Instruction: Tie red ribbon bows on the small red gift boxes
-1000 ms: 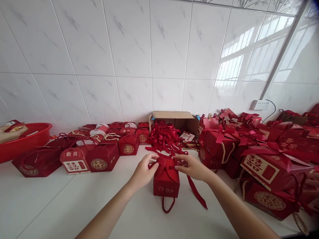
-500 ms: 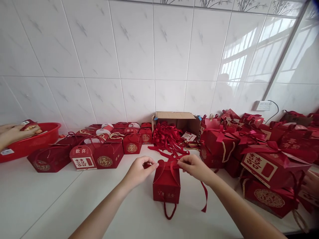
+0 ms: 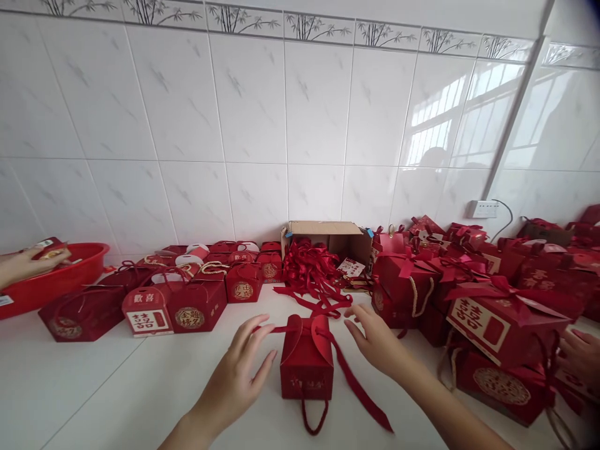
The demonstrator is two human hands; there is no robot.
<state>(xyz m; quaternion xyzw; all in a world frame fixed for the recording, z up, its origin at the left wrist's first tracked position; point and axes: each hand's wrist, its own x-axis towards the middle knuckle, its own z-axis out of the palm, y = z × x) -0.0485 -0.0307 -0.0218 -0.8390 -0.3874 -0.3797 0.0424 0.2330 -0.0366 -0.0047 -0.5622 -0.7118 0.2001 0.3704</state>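
A small red box (image 3: pixel 307 356) is standing upright on the white bench (image 3: pixel 164 387), between the two hands, just to the right of the left hand (image 3: pixel 237 369) and to the left of the right hand (image 3: pixel 377 334). The left hand is hanging with its fingers spread and its thumb standing well apart, while a short end of red ribbon (image 3: pixel 359 390) is reaching from the top of the box to its fingertips; whether the fingers are touching that end, I cannot tell. The right hand is hovering near the top of the box, loosely curled, its thumb and fingers parted, gripping nothing visible. The longer end of the ribbon is trailing from the top of the box onto the bench, nearer the wearer than the right hand. A red cord handle (image 3: pixel 314 425) is looping from the front of the box, to the right of the left hand and nearer the wearer. Beyond both hands, a heap of ribbons (image 3: pixel 307 262) is spilling out of a cardboard carton (image 3: pixel 325 228). Bow-tied boxes (image 3: pixel 509 319) are crowding the bench right of the right hand, while other red boxes (image 3: pixel 192 312) are sitting beyond the left hand, to its left.
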